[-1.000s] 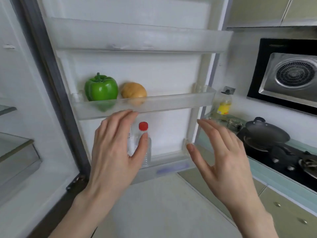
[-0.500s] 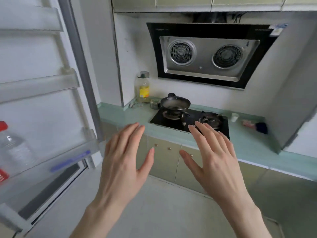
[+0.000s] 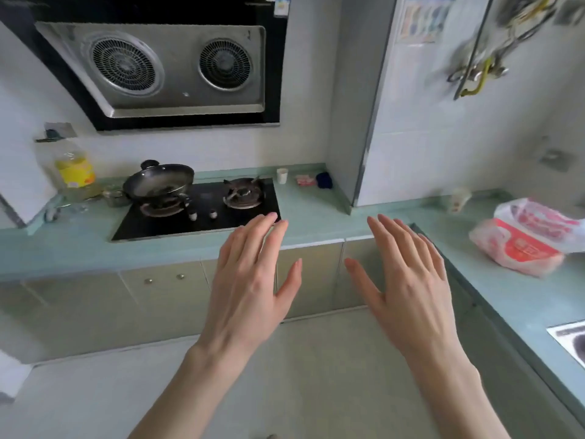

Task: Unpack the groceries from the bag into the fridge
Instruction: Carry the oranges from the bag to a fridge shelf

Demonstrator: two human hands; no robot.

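Note:
A red and white plastic grocery bag (image 3: 525, 239) lies on the green counter (image 3: 522, 299) at the right. My left hand (image 3: 250, 280) and my right hand (image 3: 408, 280) hover side by side over the floor in front of the cabinets, palms down, fingers spread, both empty. The bag is to the right of my right hand, well apart from it. Only a sliver of the fridge door (image 3: 15, 191) shows at the far left edge; its shelves are out of view.
A black gas hob (image 3: 202, 210) holds a wok (image 3: 158, 182), with a range hood (image 3: 164, 68) above. An oil bottle (image 3: 74, 169) stands at the left, a white cup (image 3: 281, 175) and small items near the corner. A sink edge (image 3: 569, 340) shows at lower right.
The view has swung right, away from the fridge door with the water bottle, towards the counter corner. My left hand let go of the bottle. The grocery bag has come into view.

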